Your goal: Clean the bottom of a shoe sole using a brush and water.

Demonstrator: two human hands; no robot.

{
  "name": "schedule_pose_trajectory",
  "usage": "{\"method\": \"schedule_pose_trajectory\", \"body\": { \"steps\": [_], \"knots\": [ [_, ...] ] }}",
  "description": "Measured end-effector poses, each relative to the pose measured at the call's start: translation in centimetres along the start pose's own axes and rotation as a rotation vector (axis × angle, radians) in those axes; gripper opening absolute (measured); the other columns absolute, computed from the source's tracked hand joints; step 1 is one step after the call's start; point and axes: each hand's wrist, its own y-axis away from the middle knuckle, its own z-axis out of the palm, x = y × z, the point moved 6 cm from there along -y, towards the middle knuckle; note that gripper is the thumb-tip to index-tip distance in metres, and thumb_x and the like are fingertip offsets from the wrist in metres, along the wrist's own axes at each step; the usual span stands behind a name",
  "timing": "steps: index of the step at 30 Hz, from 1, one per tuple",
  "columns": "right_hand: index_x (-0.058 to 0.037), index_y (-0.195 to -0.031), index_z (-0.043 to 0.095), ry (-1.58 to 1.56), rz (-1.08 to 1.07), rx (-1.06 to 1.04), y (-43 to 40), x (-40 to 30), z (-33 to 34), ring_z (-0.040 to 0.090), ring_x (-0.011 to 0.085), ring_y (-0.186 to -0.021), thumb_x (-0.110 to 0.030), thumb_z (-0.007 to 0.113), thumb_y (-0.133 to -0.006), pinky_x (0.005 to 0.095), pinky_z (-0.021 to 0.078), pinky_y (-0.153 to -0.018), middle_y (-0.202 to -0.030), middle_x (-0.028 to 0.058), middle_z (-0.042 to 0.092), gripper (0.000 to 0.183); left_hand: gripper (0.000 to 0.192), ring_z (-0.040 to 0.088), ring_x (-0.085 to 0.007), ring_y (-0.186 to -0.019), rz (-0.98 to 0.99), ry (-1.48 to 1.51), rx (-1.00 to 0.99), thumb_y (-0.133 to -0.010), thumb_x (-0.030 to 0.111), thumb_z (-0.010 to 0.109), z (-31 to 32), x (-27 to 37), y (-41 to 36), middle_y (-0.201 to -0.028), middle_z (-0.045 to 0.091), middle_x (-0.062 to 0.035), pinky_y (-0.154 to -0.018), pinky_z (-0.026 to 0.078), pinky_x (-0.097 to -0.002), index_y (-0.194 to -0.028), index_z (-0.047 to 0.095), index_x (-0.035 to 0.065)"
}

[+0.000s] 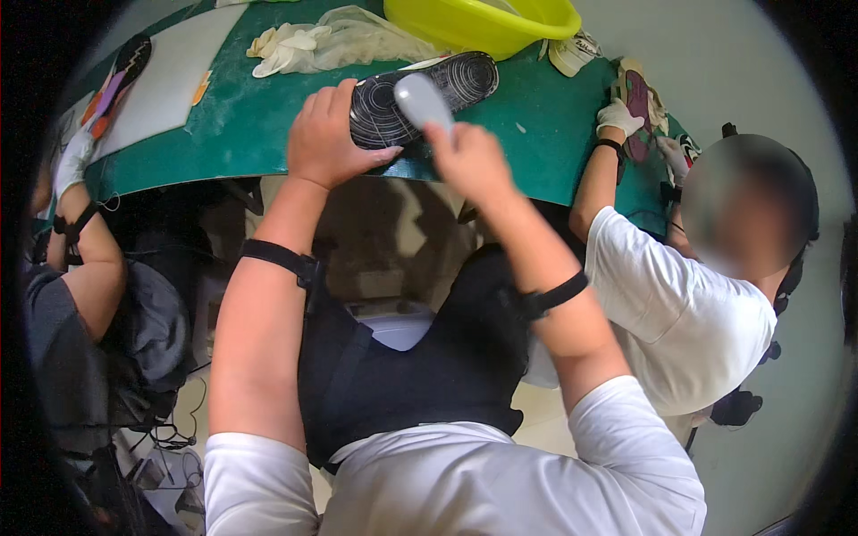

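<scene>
A shoe with a black patterned outsole (469,77) lies sole up on the green tabletop (268,144), its toe and heel running left to right. My left hand (328,137) grips the left end of the shoe, thumb along its near edge. In my right hand (472,157) is the handle of a light grey brush or similar tool (421,99), whose rounded back covers the middle of the sole. The side of the tool facing the sole is hidden, so contact cannot be told.
Behind the shoe lie crumpled white gloves and a plastic bag (348,40), a yellow-green basin (482,27) and a white shoe (573,53). A co-worker at the right holds a purple-soled shoe (637,114). Another at the left holds a shoe (120,87) by a white board (181,74).
</scene>
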Motion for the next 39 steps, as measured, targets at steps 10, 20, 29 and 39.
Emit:
{"method": "schedule_pose_trajectory", "body": {
  "steps": [10, 20, 29, 39],
  "knots": [
    [0.0073, -0.093, 0.078, -0.020, 0.146, 0.059, -0.2, 0.8, 0.1, 0.073, 0.0548, -0.095, -0.054, 0.061, -0.102, 0.0581, 0.0589, -0.091, -0.095, 0.0369, 0.073, 0.064, 0.103, 0.065, -0.0394, -0.113, -0.027, -0.039, -0.075, -0.061, 0.060, 0.096, -0.3, 0.6, -1.0, -0.120, 0.067, -0.0157, -0.095, 0.057, -0.0490, -0.140, 0.058, 0.0064],
    [0.0047, -0.103, 0.072, -0.402, 0.233, 0.095, 3.7, 6.5, -6.9, 0.070, 0.0544, -0.101, -0.050, 0.055, -0.108, 0.0589, 0.0543, -0.091, -0.101, 0.0341, 0.073, 0.057, 0.109, 0.061, -0.0413, -0.121, 0.042, -0.092, -0.276, -0.061, 0.057, 0.096, -2.3, 0.5, -2.0, -0.129, 0.065, -0.0174, -0.101, 0.051, -0.0520, -0.148, 0.053, 0.0075],
    [0.0010, -0.102, 0.069, -0.394, 0.282, 0.087, 6.3, 9.1, -6.8, 0.068, 0.0540, -0.097, -0.041, 0.055, -0.110, 0.0597, 0.0517, -0.084, -0.097, 0.0316, 0.072, 0.045, 0.117, 0.050, -0.0390, -0.144, 0.073, -0.342, -0.434, -0.065, 0.057, 0.094, -2.8, 5.5, -4.7, -0.153, 0.054, -0.0191, -0.117, 0.037, -0.0561, -0.160, 0.046, 0.0080],
    [0.0038, -0.113, 0.072, -0.537, 0.321, 0.047, 5.9, 10.5, -5.5, 0.073, 0.0455, -0.091, -0.039, 0.060, -0.107, 0.0509, 0.0540, -0.080, -0.094, 0.0278, 0.074, 0.045, 0.110, 0.050, -0.0400, -0.145, 0.161, -0.341, -0.564, -0.065, 0.035, 0.099, -1.2, 4.3, -6.5, -0.156, 0.052, -0.0174, -0.119, 0.039, -0.0561, -0.157, 0.044, 0.0089]
  ]
}}
